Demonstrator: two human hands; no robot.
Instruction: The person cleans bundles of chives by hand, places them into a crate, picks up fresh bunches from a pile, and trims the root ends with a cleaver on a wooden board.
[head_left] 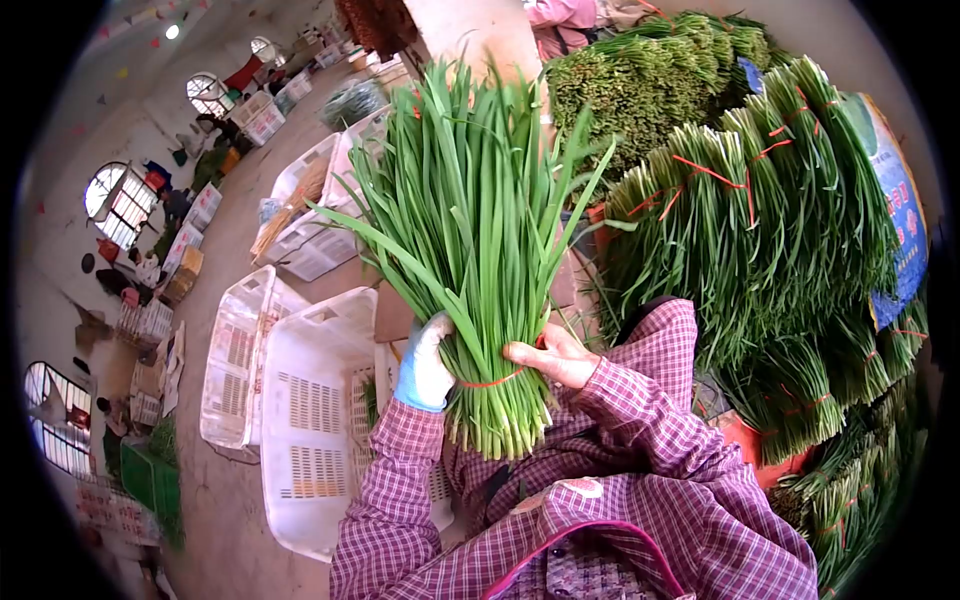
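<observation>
A large bunch of garlic chives (480,240) is held upright in front of me, leaves fanned at the top and pale cut stems at the bottom. A thin red tie (490,382) circles it near the stems. My left hand (425,365), in a white and blue glove, is wrapped round the bunch's left side. My bare right hand (558,356) grips the other side, thumb lying across the leaves just above the tie. The fingers behind the bunch are hidden.
White plastic crates (305,420) stand at my left, with more crates (310,235) ahead. At my right, tied bunches of chives (760,220) are piled high beside a blue printed sack (905,230). A person in pink (562,25) and others farther left are nearby.
</observation>
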